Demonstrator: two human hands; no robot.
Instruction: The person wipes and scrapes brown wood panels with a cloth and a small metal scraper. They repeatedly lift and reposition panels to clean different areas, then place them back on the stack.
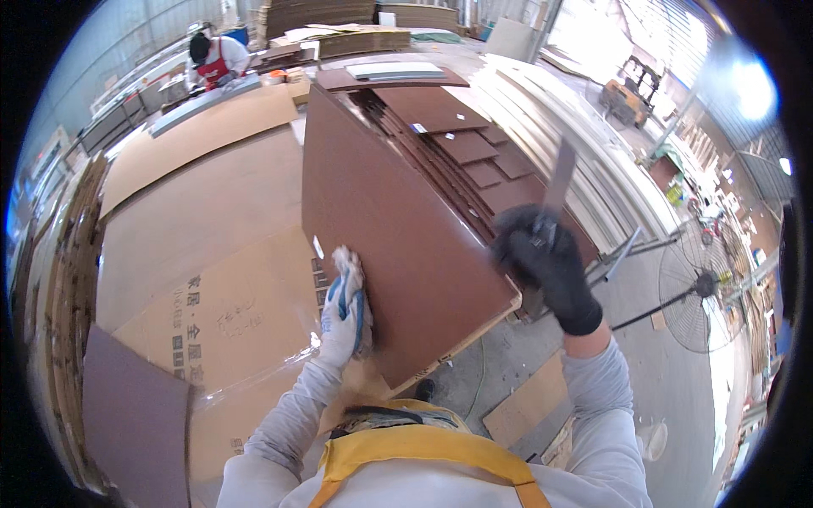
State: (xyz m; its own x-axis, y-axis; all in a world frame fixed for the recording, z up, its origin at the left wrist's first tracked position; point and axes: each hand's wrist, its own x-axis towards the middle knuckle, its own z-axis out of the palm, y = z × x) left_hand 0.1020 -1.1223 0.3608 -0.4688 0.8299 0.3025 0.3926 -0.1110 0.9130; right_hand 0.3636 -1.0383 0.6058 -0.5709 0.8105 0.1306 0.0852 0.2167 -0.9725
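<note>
A large reddish-brown board (406, 235) stands tilted in front of me, its lower corner towards my body. My left hand (340, 324), in a white and blue work glove, holds a greyish cloth (348, 261) at the board's left edge. In a black glove, my right hand (546, 263) is closed around a flat metal blade (563, 171) that points up and away. The blade is blurred, so its exact kind cannot be told. This hand is raised by the board's right edge; whether it touches cannot be told.
Smaller brown panels (467, 146) lie stacked beyond the board. Printed cardboard (235, 317) covers the left surface, with a purplish-brown board (136, 413) nearby. Pale long boards (597, 159) and a fan (698, 286) stand right. A person in a red apron (216, 60) works far left.
</note>
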